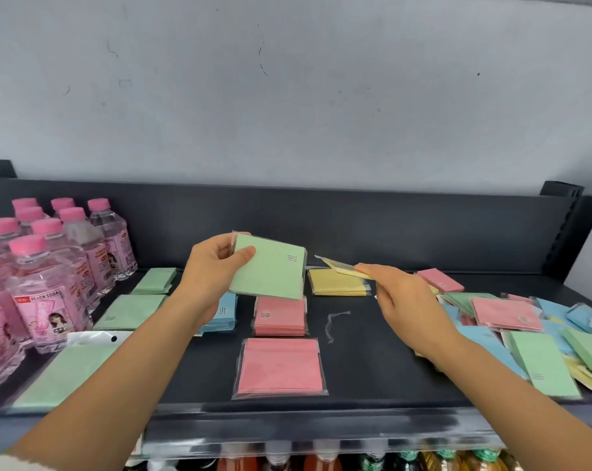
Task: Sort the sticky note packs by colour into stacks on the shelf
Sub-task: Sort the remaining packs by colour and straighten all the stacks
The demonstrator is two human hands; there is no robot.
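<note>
My left hand (213, 266) holds a green sticky note pack (270, 268) up above the dark shelf (372, 362). My right hand (403, 300) pinches a thin yellow pack (345, 268) just over the yellow stack (337, 283). Sorted on the shelf lie green packs (131, 309) at the left, a blue stack (224, 314) partly behind my left wrist, a pink stack (281, 316) and a single pink pack (279, 367) nearer the front. A mixed heap of pink, green, blue and yellow packs (525, 334) lies at the right.
Pink-capped peach soda bottles (46, 266) crowd the shelf's left end. A scrap of clear wrapper (333, 322) lies mid-shelf. A white hanger tab (97, 338) sits by the green packs. Bottles (321, 462) stand on the shelf below. The back panel (389, 226) rises behind.
</note>
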